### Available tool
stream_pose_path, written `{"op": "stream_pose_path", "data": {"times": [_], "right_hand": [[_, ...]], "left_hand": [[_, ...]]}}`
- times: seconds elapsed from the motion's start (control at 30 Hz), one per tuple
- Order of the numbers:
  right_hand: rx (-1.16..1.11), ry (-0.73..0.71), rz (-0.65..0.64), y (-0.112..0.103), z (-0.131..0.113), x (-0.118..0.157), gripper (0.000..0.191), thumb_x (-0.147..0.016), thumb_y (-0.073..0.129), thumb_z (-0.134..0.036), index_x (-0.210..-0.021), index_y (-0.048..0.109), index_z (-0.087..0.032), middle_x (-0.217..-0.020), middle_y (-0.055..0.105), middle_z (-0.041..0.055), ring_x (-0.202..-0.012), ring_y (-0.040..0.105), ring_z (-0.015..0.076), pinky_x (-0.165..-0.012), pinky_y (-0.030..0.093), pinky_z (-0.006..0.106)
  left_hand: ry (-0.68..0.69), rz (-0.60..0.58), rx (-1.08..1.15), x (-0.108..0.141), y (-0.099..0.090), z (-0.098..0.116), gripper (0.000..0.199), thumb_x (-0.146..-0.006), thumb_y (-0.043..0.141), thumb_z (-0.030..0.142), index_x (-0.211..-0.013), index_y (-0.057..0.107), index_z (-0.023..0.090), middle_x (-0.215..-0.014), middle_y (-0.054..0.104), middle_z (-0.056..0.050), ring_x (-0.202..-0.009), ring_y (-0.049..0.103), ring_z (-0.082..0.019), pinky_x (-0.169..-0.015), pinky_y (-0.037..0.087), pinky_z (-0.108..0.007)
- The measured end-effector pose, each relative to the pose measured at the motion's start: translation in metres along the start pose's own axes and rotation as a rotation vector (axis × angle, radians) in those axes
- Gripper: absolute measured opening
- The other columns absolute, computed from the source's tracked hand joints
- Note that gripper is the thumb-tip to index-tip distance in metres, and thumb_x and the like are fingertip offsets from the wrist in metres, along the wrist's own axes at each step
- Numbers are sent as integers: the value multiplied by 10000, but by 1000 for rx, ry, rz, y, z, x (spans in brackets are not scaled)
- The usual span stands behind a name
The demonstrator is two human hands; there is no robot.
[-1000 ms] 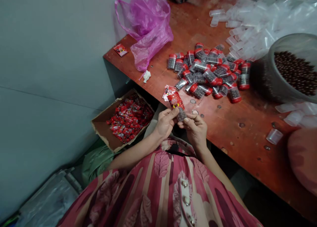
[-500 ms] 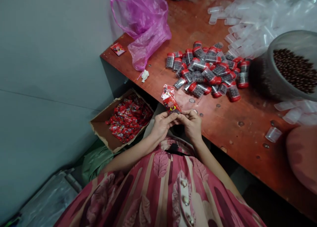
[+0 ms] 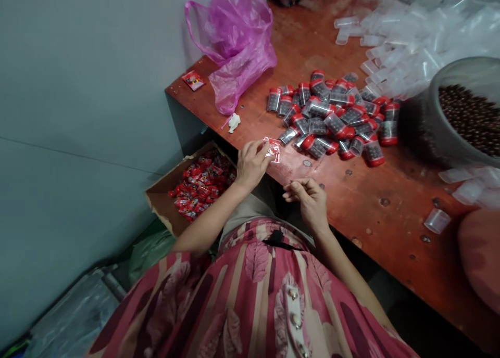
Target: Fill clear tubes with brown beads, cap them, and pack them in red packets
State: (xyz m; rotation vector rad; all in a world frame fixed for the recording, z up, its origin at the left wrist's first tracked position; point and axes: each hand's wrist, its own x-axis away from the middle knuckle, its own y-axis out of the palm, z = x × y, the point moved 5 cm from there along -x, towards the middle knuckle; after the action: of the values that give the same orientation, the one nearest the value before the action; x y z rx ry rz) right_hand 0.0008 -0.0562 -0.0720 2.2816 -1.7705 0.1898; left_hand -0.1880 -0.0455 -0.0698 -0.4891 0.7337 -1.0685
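My left hand (image 3: 252,165) is at the near edge of the table, its fingers bent and closed on a small red printed packet (image 3: 273,151) lying there. Whether several packets are stacked under the fingers I cannot tell. To the right and nearer my body, my right hand (image 3: 311,201) hovers by the table edge with fingers curled and thumb against them; nothing shows in it. Below my left forearm, an open cardboard box (image 3: 162,204) holds many red filled packets (image 3: 201,186). Just beyond the hands lies a heap of small clear tubs with red lids (image 3: 324,108), filled with dark balls.
A pink plastic bag (image 3: 242,40), a single red packet (image 3: 193,80) and a crumpled white scrap (image 3: 234,123) lie at the table's left. Many clear empty tubs (image 3: 425,40) cover the back right. A large bucket (image 3: 417,113) of dark balls stands at right.
Both hands were together on a red packet; now they are apart. My left hand has moved up to the packet on the table, my right slightly down and right. The earlier held packet is out of sight.
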Motion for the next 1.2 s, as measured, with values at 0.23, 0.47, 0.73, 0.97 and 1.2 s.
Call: {"op": "stream_pose_path", "data": {"times": [0.23, 0.47, 0.73, 0.97, 1.2], "right_hand": [[56, -8, -21, -6, -3, -5, 216, -780, 698, -392, -792, 627, -188, -710, 698, 9, -566, 655, 121, -518, 537, 236], [74, -99, -33, 2, -22, -30, 201, -762, 713, -384, -800, 635, -203, -700, 680, -11, -616, 642, 114, -596, 534, 246], [79, -70, -51, 4, -14, -28, 189, -773, 692, -369, -808, 626, -196, -678, 670, -14, -605, 630, 114, -582, 510, 244], [149, -130, -36, 6, -15, -45, 224, -766, 682, -400, -830, 620, -194, -724, 666, -9, -624, 620, 119, -598, 508, 254], [157, -115, -32, 7, -13, -48, 251, -772, 671, -421, -849, 612, -189, -727, 656, -5, -639, 625, 124, -603, 519, 259]], "left_hand": [[67, 29, -241, -19, 18, -3, 200, -894, 556, 323, -967, 730, 258, -1203, 668, -56, -1180, 529, -266, -1007, 370, -438], [81, 56, -220, -18, 19, -8, 263, -875, 590, 356, -1057, 704, 206, -1237, 663, -67, -1202, 537, -271, -1054, 353, -435], [55, 98, -153, -20, 24, -12, 183, -881, 586, 286, -970, 725, 208, -1186, 692, -51, -1194, 556, -244, -1097, 329, -458], [76, 94, -103, -22, 21, -5, 227, -906, 534, 305, -942, 723, 184, -1189, 684, -113, -1180, 574, -253, -1082, 335, -490], [65, 34, -110, -25, 15, 3, 256, -917, 490, 277, -983, 711, 166, -1218, 665, -134, -1178, 577, -264, -1042, 399, -466]]}}
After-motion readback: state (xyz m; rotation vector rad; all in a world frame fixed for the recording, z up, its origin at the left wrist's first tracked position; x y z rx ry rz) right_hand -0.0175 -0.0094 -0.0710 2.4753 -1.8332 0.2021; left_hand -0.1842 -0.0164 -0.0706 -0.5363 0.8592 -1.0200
